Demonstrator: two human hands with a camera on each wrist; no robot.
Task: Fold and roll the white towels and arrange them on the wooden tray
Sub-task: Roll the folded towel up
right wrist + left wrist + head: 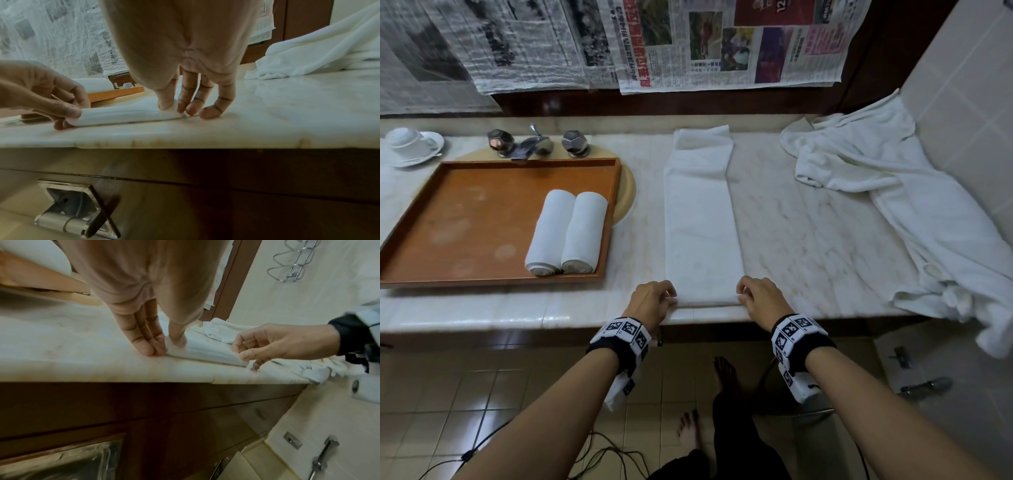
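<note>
White folded towel strip (700, 219) lengthwise on marble counter (808, 219), near end turned up. My L hand (650, 301) & R hand (760, 298) pinch its corners to start tight roll. Two rolled towels (566, 233) already in wooden tray (448, 219), far L.

towel (700, 219): matt cloth | counter (808, 219): glossy marble | tray (465, 219): wood

Left hand (652, 299), right hand (762, 296): pinching grip.
</note>
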